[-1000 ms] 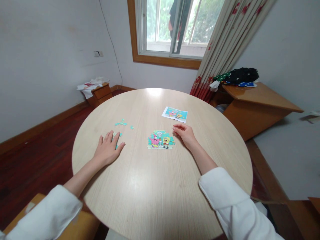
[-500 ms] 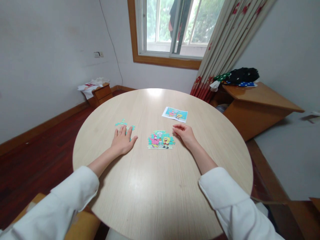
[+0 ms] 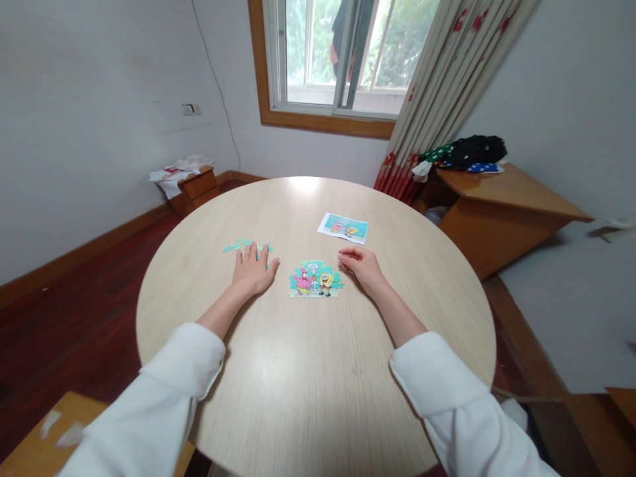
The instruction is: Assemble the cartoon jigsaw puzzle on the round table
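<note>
A partly joined jigsaw puzzle (image 3: 315, 281) with cartoon figures in pink and yellow on turquoise lies flat mid-table. To its left, my left hand (image 3: 252, 270) rests palm down with fingers spread over loose jigsaw pieces (image 3: 230, 248), hiding some of them. My right hand (image 3: 364, 267) is just beyond the puzzle's right edge, thumb and fingertips pinched together; whatever may be between them is too small to make out. Behind the puzzle lies a printed picture card (image 3: 344, 228) with the same cartoon scene.
All of this is on a round pale wooden table (image 3: 298, 384). Past it on the right stands a brown wooden desk (image 3: 517, 192) with a pile of cloth (image 3: 472, 152). A small cabinet (image 3: 199, 187) is in the far left corner, below a window (image 3: 342, 59) and curtain (image 3: 442, 79).
My left hand has slid slightly to the right over the loose pieces, uncovering or shifting a few at its fingertips. My right hand stays pinched by the puzzle. The view has turned slightly.
</note>
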Tool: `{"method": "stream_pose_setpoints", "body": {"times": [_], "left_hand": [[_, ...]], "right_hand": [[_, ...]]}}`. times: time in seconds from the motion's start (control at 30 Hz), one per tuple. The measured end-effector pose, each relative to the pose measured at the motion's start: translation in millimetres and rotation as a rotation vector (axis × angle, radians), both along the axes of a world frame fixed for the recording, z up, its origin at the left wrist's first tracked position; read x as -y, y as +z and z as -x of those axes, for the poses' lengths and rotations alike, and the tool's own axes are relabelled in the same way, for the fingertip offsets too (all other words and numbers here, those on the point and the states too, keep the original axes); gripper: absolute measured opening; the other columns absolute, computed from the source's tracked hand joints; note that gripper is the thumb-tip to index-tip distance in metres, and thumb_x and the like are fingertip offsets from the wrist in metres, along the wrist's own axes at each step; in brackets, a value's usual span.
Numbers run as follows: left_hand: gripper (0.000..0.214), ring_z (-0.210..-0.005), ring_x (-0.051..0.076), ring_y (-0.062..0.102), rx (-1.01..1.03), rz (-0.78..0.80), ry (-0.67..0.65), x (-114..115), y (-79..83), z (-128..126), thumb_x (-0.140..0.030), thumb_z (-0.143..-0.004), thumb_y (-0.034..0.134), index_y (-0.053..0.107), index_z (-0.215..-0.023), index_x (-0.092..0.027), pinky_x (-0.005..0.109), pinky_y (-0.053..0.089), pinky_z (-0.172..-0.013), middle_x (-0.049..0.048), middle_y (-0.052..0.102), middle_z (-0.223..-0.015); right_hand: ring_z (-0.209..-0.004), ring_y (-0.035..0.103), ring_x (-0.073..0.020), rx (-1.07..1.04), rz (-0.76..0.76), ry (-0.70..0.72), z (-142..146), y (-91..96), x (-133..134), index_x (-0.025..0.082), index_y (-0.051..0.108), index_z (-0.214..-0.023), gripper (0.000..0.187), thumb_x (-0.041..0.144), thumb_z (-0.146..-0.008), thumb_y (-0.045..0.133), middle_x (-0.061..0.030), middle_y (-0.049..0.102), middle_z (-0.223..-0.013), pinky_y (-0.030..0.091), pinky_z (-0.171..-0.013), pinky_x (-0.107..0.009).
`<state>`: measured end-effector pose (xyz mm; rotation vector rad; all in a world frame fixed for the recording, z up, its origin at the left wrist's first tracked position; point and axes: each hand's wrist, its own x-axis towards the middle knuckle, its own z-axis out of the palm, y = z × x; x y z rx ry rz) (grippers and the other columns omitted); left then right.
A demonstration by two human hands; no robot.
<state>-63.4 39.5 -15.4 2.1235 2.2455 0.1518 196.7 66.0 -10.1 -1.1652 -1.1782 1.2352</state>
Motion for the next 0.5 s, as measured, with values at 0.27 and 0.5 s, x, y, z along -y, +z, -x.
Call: {"method": "stream_pose_setpoints", "body": {"times": [0.27, 0.5], "left_hand": [[0.051, -0.121, 0.028, 0.05, 0.221, -0.179, -0.068, -6.4, -0.6, 14.2, -0.036, -0.094, 0.021, 0.062, -0.112, -0.011, 0.045, 0.035, -0.103, 0.0187, 0.059, -0.125], [0.036, -0.086, 0.022, 0.063, 0.704, -0.455, 0.182, -20.6, 6.4, 41.1, -0.03, -0.086, 0.032, 0.065, -0.083, -0.015, 0.034, 0.047, -0.082, 0.01, 0.069, -0.086]], "right_hand": [[-0.053, 0.053, -0.0101, -0.028, 0.014, -0.002, 1.3, 2.8, 2.3, 0.017, 0.063, -0.07, 0.033, 0.034, -0.047, 0.078, 0.0019, 0.06, -0.057, 0.044, -0.057, -0.026], [-0.052, 0.053, -0.01, -0.032, 0.007, -0.006, 0.3, 2.2, 1.7, 0.016, 0.063, -0.07, 0.034, 0.035, -0.047, 0.079, 0.002, 0.06, -0.056, 0.044, -0.055, -0.026]]}}
